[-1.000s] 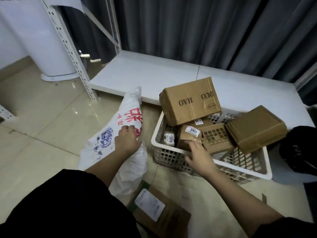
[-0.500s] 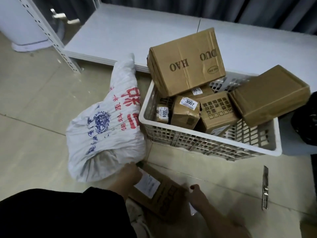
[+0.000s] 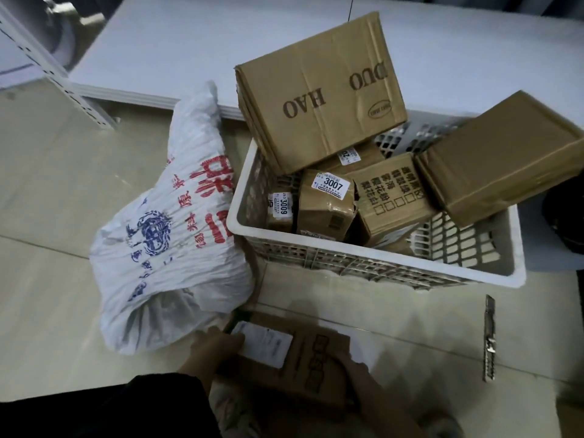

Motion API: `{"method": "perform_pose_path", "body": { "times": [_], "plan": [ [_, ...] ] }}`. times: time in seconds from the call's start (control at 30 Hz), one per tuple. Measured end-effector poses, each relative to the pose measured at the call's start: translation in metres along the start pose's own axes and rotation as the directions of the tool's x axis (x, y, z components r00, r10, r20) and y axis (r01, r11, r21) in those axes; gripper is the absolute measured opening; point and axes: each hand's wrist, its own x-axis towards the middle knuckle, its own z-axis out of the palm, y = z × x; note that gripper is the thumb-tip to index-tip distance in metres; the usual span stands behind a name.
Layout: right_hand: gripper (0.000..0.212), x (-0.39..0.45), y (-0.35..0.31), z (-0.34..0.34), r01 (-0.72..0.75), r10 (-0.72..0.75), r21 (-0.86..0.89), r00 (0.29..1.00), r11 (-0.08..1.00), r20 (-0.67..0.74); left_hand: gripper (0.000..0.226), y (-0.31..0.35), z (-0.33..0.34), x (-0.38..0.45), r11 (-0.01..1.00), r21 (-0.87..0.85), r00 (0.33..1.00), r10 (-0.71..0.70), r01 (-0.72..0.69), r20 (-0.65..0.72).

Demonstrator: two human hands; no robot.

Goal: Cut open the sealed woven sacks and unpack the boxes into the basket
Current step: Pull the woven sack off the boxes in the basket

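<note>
We've got both hands on a flat cardboard box (image 3: 290, 361) lying on the floor at about 6 o'clock, just below the white basket (image 3: 373, 263). Our left hand (image 3: 215, 346) sits at the box's left end with fingers curled over the edge by the white shipping label. Our right hand (image 3: 354, 374) wraps the right end, fingers bent round the side; it's too dark and blurry to say more about the thumbs.

The box looks stiff and taped, probably light enough for a two-handed lift, and cardboard isn't slippery, so holding the two short ends seems the way to go. The basket's already stacked high, with the big DUO HAO box (image 3: 319, 90) tipped against the far rim at 12 o'clock, so we'd guess the free spot is near the front right.

The woven sack (image 3: 170, 235) slumps at 9 o'clock, soft and crumpled, touching the basket. The cutter (image 3: 489, 336) lies at 3 o'clock.
</note>
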Motion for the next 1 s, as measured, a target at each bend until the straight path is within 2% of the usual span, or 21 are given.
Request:
{"method": "perform_pose_path", "body": {
  "times": [0.03, 0.1, 0.13, 0.17, 0.23, 0.27, 0.3, 0.4, 0.53, 0.63, 0.7, 0.77, 0.87, 0.93, 1.0],
  "plan": [
    [0.034, -0.004, -0.008, -0.007, -0.035, 0.035, -0.013, 0.999, 0.999, 0.018, 0.084, 0.005, -0.002, -0.005, 1.0, 0.013, 1.0, 0.021, -0.021, -0.009],
    [0.076, 0.002, -0.016, -0.031, -0.096, 0.099, -0.054, 0.994, 0.994, 0.05, 0.079, 0.017, -0.005, -0.023, 0.999, 0.001, 0.993, 0.037, -0.038, 0.112],
    [0.086, -0.003, -0.024, -0.043, -0.105, 0.111, -0.071, 0.99, 0.992, 0.086, 0.077, 0.023, -0.006, -0.031, 0.994, -0.103, 0.983, 0.052, -0.035, 0.174],
    [0.085, -0.01, -0.033, -0.054, -0.102, 0.113, -0.093, 0.986, 0.99, 0.122, 0.072, 0.03, -0.006, -0.038, 0.992, -0.12, 0.975, 0.054, -0.028, 0.217],
    [0.066, -0.031, -0.056, -0.075, -0.046, 0.072, -0.137, 0.978, 0.99, 0.194, 0.05, 0.039, -0.014, -0.063, 0.994, -0.096, 0.958, 0.071, -0.045, 0.279],
    [0.064, -0.04, -0.064, -0.085, -0.007, 0.042, -0.144, 0.969, 0.989, 0.242, 0.035, 0.043, -0.02, -0.076, 0.994, -0.084, 0.943, 0.093, -0.07, 0.318],
    [0.07, -0.051, -0.073, -0.096, 0.031, 0.016, -0.166, 0.96, 0.986, 0.28, 0.029, 0.046, -0.025, -0.089, 0.992, -0.048, 0.928, 0.123, -0.113, 0.353],
    [0.096, -0.089, -0.093, -0.117, 0.143, -0.053, -0.258, 0.944, 0.956, 0.327, 0.035, 0.048, -0.042, -0.124, 0.986, -0.061, 0.888, 0.168, -0.157, 0.428],
    [0.074, -0.132, -0.115, -0.123, 0.321, -0.219, -0.212, 0.892, 0.923, 0.395, 0.035, 0.044, -0.069, -0.163, 0.944, -0.096, 0.83, 0.324, -0.316, 0.454],
    [0.065, -0.159, -0.14, -0.127, 0.446, -0.392, -0.077, 0.846, 0.892, 0.36, 0.03, 0.051, -0.093, -0.197, 0.856, -0.226, 0.715, 0.514, -0.466, 0.474],
    [0.064, -0.178, -0.165, -0.127, 0.552, -0.519, -0.034, 0.803, 0.833, 0.293, 0.031, 0.065, -0.111, -0.221, 0.726, -0.312, 0.645, 0.688, -0.613, 0.331],
    [0.06, -0.189, -0.19, -0.126, 0.66, -0.645, -0.013, 0.738, 0.751, 0.2, 0.041, 0.086, -0.125, -0.248, 0.596, -0.331, 0.572, 0.801, -0.731, 0.178],
    [0.05, -0.198, -0.222, -0.125, 0.759, -0.758, -0.035, 0.651, 0.65, 0.047, 0.039, 0.117, -0.131, -0.275, 0.48, -0.272, 0.492, 0.87, -0.834, 0.023],
    [0.055, -0.197, -0.238, -0.13, 0.787, -0.791, -0.079, 0.608, 0.612, -0.075, 0.034, 0.135, -0.122, -0.282, 0.406, -0.25, 0.441, 0.892, -0.879, -0.102],
    [0.064, -0.191, -0.247, -0.137, 0.79, -0.796, -0.122, 0.579, 0.601, -0.176, 0.049, 0.155, -0.108, -0.281, 0.334, -0.312, 0.393, 0.908, -0.889, -0.147]
  ]
}}
